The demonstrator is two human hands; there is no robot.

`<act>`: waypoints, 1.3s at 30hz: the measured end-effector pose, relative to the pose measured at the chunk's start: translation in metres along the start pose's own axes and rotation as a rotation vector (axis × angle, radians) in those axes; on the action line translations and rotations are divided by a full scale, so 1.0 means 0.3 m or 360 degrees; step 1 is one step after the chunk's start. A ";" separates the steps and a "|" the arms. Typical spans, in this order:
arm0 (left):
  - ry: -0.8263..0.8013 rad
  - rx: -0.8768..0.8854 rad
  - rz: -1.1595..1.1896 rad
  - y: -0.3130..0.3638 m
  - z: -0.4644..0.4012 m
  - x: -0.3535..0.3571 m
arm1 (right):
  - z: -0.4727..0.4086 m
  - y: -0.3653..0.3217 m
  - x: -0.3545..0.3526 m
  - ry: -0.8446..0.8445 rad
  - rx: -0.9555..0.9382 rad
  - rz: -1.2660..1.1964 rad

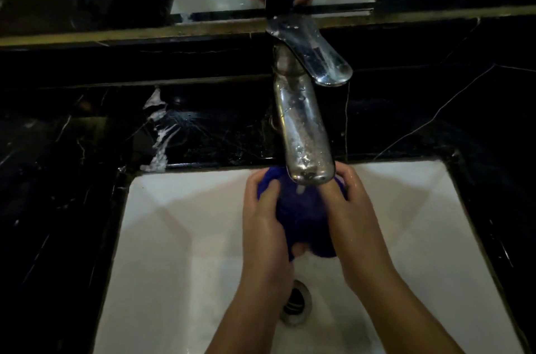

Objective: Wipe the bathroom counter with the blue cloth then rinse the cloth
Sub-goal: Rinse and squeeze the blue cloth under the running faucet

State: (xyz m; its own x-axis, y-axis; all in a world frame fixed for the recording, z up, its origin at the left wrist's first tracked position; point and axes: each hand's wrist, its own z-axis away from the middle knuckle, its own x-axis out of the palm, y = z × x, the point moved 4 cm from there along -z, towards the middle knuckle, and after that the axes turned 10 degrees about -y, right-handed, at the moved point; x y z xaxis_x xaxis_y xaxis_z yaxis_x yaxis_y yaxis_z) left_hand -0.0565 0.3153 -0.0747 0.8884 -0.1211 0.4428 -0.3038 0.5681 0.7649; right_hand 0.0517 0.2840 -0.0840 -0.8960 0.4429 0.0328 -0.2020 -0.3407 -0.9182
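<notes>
Cloth held bunched under the tap, over the white sink

Blue cloth (301,217) is gripped on both sides: left hand (265,223) has fingers curled over its left edge, thumb pressed on top; right hand (352,217) has fingers wrapped round the right edge. Cloth sits directly below the spout of the steel tap (304,133), above the sink (174,237), with the drain (295,301) lower down. Black marble counter (87,136) shows white foam streaks (159,139) left of the tap

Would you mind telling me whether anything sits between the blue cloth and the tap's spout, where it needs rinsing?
Nothing visible does. Both hands, left hand and right hand, hold the bunched blue cloth directly under the chrome tap spout, over the white rectangular basin.
</notes>
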 end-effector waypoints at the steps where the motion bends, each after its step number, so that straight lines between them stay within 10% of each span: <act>1: -0.0015 -0.0044 -0.0010 -0.006 0.000 0.008 | 0.008 0.002 0.001 0.0050 0.0015 0.0006; 7: 0.0001 0.0119 -0.0804 0.042 -0.039 -0.116 | -0.028 -0.072 -0.042 -0.0284 -0.0173 0.0678; 13: 0.0142 0.0294 -0.0796 0.045 -0.058 -0.136 | -0.054 0.008 -0.049 -0.0545 0.0119 -0.0355; 24: 0.0024 0.0347 -0.0978 -0.038 -0.056 -0.062 | -0.027 0.095 0.030 0.0087 0.0188 -0.0091; 39: -0.0089 0.0267 -0.0958 -0.047 -0.051 -0.081 | 0.046 0.070 0.102 0.0028 -0.0164 0.0382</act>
State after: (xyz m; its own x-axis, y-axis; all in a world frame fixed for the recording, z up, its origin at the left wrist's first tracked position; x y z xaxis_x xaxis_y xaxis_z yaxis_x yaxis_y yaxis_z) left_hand -0.0686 0.3228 -0.1034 0.9027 -0.4248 -0.0680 0.1901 0.2522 0.9488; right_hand 0.0147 0.2790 -0.0968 -0.9062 0.3743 -0.1967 0.0574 -0.3520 -0.9342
